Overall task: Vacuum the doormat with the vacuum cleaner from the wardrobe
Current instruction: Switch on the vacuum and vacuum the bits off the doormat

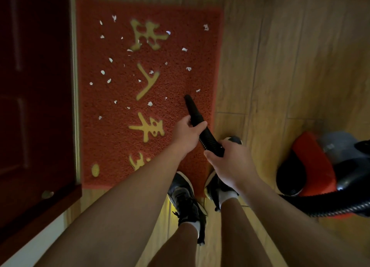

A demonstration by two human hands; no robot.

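Black nozzle (192,108) held in both hands. Left hand (187,135) is wrapped round the tube at the front, fingers curled over it. Right hand (230,162) is closed round the ribbed cuff just behind, thumb laid along the side. The two hands are close together but not touching.

The nozzle's long axis runs from the right hand through the left hand, forward and a little leftward. Its tip is pointed out over the red doormat (112,142). Whether the tip touches the pile cannot be told.

The doormat lies ahead and to the left of both hands. White paper scraps (150,103) are scattered over it, mostly beyond the tip and to its left. One scrap is seen just ahead of the tip, another near its left side. The left hand is nearer the litter.

The vacuum cleaner (312,166) is parked on the wooden floor (280,66) to the right of the right hand. Its hose (330,203) is looped back below that forearm.

Judged: sweep forward and leftward is needed; most scraps not yet lifted.
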